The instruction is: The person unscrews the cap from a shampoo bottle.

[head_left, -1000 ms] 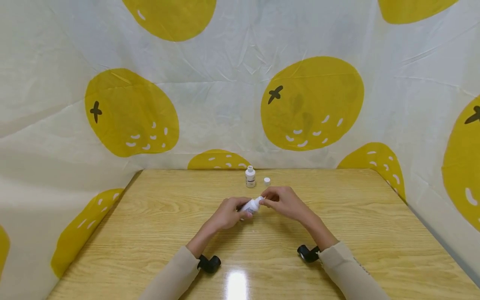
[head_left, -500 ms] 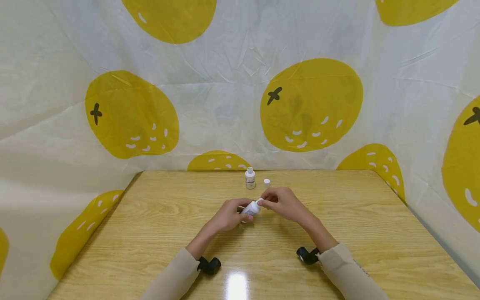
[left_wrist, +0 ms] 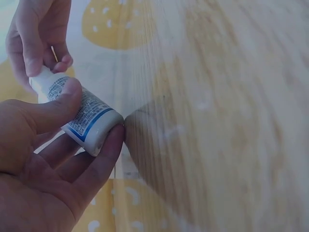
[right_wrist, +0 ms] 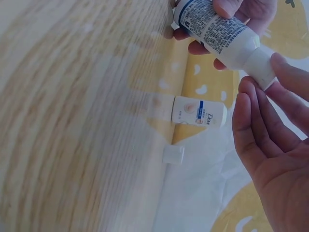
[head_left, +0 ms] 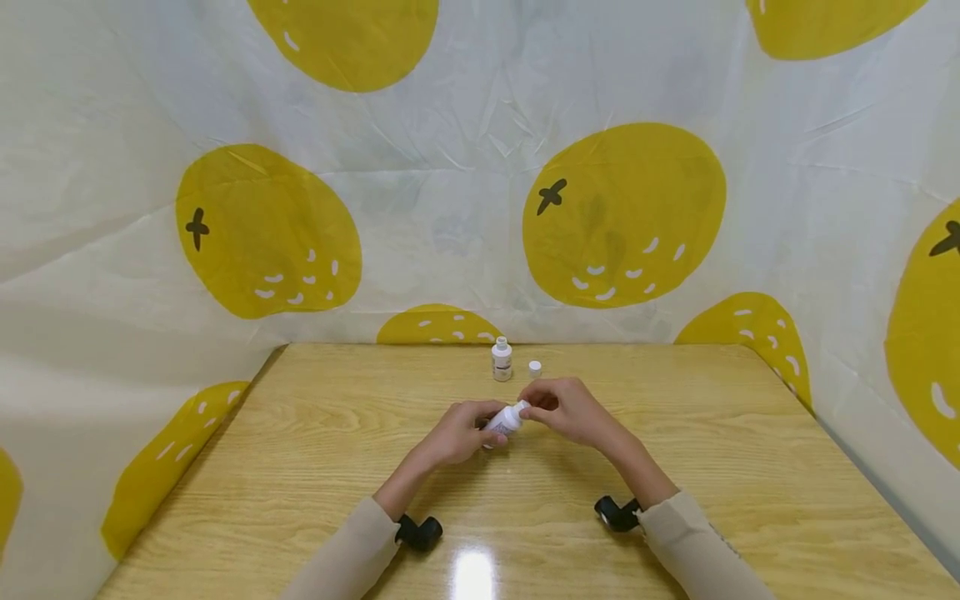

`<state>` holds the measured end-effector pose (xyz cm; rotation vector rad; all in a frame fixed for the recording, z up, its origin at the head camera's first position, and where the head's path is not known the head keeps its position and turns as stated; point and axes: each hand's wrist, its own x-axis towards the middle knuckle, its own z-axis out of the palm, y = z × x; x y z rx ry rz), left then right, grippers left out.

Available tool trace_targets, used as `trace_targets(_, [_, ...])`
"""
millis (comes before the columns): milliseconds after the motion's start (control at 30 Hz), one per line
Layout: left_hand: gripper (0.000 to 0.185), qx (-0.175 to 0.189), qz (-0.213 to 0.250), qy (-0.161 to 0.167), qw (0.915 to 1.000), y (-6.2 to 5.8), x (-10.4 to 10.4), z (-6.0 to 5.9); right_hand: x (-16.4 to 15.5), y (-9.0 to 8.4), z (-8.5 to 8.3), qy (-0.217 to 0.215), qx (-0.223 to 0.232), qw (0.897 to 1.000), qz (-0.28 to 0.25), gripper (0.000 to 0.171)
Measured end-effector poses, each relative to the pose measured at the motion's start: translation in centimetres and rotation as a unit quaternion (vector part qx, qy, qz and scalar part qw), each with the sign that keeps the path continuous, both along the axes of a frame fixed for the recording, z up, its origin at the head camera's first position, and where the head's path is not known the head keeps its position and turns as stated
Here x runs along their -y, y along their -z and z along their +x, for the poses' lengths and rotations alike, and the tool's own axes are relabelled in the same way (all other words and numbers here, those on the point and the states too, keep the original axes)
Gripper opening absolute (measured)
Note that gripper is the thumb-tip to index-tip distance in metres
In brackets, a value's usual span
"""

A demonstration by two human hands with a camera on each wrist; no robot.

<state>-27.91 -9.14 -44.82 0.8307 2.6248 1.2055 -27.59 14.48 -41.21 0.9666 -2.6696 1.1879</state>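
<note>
My left hand (head_left: 457,432) grips a small white bottle (head_left: 504,421) round its body, tilted with its top toward the right. In the left wrist view the bottle's printed label (left_wrist: 90,111) with a blue line faces up. My right hand (head_left: 572,409) pinches the white cap (right_wrist: 261,67) at the bottle's top between thumb and fingers. The cap sits on the bottle's neck; how tightly, I cannot tell. Behind the hands a second white bottle (head_left: 502,363) stands upright with its neck uncovered, and a loose white cap (head_left: 535,367) lies to its right.
The wooden table (head_left: 300,467) reaches back to a hanging cloth (head_left: 435,233) printed with yellow fruit. Black wrist cameras sit at both cuffs, one on the left wrist (head_left: 420,533) and one on the right wrist (head_left: 617,512). Light glares off the table's front.
Both hands stay in nearly the same place with the bottle between them. The right fingers have shifted slightly around the cap. The whole head view has moved a little.
</note>
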Motion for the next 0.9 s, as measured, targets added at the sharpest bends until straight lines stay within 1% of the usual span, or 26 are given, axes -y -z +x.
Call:
trace_targets(100, [0.036,-0.001,-0.001,-0.001,1.0000,0.11,-0.02,0.01,-0.06,0.03,0.04,0.007,0.010,1.000,0.002,0.019])
trace_targets(200, [0.037,-0.005,-0.004,-0.003,1.0000,0.11,-0.02,0.04,-0.14,0.13,-0.02,0.023,0.019,1.000,0.008,0.024])
trace_targets(333, [0.038,-0.009,-0.006,-0.005,0.9999,0.01,-0.01,0.07,-0.21,0.26,-0.16,0.038,0.041,0.998,0.007,0.024])
trace_targets(500, [0.037,-0.008,-0.003,-0.005,1.0000,-0.14,-0.03,0.06,-0.25,0.16,-0.21,0.027,0.060,0.998,0.001,0.023])
trace_targets(900, [0.040,0.000,-0.002,-0.005,1.0000,-0.35,-0.07,0.40,-0.32,-0.23,-0.06,0.002,0.051,0.999,0.018,0.016])
